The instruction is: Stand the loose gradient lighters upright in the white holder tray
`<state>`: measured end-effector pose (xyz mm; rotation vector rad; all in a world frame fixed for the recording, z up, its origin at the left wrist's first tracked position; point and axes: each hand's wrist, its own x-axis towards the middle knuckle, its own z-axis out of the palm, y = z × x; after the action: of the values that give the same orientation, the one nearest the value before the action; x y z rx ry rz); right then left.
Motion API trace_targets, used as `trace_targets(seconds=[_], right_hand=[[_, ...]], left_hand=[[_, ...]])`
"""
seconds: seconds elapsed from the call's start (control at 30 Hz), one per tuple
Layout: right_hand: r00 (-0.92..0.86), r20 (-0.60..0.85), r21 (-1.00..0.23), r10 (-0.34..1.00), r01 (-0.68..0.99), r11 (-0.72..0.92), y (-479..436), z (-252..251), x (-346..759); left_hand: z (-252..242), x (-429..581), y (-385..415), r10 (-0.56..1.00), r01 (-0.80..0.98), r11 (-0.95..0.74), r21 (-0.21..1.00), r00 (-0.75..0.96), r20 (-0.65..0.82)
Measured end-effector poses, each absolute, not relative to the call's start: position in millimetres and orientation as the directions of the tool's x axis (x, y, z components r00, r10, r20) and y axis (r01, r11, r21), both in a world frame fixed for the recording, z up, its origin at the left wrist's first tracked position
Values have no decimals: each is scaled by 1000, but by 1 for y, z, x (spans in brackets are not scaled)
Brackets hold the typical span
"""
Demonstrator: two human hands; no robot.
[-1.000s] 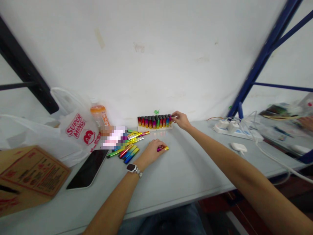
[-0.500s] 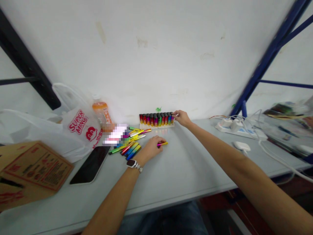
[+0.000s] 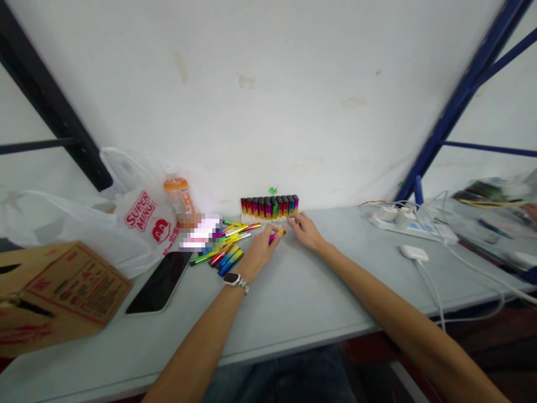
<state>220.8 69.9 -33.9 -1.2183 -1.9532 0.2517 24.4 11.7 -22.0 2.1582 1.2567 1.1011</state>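
My left hand (image 3: 265, 245) is closed on a slim, shiny magenta-and-yellow tube (image 3: 277, 236), held just above the table in front of the rack. Close by on the right, my right hand (image 3: 307, 230) has its fingers slightly apart near the rack's right front corner, with nothing visible in them. Against the wall, several upright rainbow tubes with black tops (image 3: 268, 208) stand packed in rows in a low whitish rack (image 3: 244, 219). Loose tubes (image 3: 230, 260) of the same shiny colours lie in a pile left of my left hand.
Left of the pile lie a phone (image 3: 159, 284), a cardboard box (image 3: 75, 285), a white plastic bag (image 3: 142, 224) and an orange drink bottle (image 3: 178, 193). On the right are a power strip (image 3: 413, 228) and a white charger (image 3: 414, 253) with trailing cables. Blue metal posts (image 3: 444, 123) frame the table.
My right hand has come away from the tube at the rack's right end, down and toward my left hand. My left hand has lifted its tube slightly toward the rack and tilted it.
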Motion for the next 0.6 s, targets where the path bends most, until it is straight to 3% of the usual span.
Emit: trace_targets(seconds=[0.1,0.2,0.27,0.43,0.6], right_hand=[[-360,454,-554,815,603,574,51,-35,199],[-383,405,-571,830,604,557,40,-36,185],[-408,382,-579,829,594,559,35,-38,180],[-405,361,-669,840,516,536,26,-39,177],[-396,332,-723,856,477,500,21,-36,177]], left_hand=[[-23,27,14,869,435,-488,757,158,469],[-25,29,18,883,272,-459,846,31,469],[-25,30,19,892,254,-433,865,-18,451],[-25,32,19,865,319,-452,833,-71,497],[-23,35,16,918,40,-389,920,-64,391]])
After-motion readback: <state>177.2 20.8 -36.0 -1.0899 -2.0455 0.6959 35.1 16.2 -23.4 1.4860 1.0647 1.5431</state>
